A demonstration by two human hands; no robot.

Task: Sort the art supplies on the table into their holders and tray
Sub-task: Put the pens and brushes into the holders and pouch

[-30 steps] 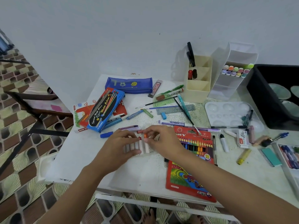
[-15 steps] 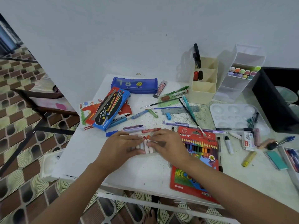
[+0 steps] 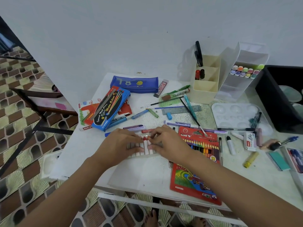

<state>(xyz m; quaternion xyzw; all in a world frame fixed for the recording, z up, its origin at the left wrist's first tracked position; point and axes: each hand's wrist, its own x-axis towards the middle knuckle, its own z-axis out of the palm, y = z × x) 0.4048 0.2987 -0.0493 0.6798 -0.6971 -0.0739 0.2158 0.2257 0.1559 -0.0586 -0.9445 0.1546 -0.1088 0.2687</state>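
While the left hand (image 3: 121, 145) lies flat over a row of white-wrapped crayons (image 3: 139, 154) near the counter's (image 3: 91, 161) front, the right hand (image 3: 168, 145) pinches the end crayon (image 3: 149, 151) in that row. A red pencil pack (image 3: 201, 145) lies just beside it. Farther back, a cream holder (image 3: 205, 86) and a white holder (image 3: 237, 89) stand against the wall.

Two bare arms on show: the left arm (image 3: 68, 185) fills the lower left of the frame, the right arm (image 3: 237, 185) the lower right, both uncovered right to the picture's edge. Left hand (image 3: 121, 145) and right hand (image 3: 168, 143) bare too. Bottom centre, bare toes (image 3: 150, 217) in view.
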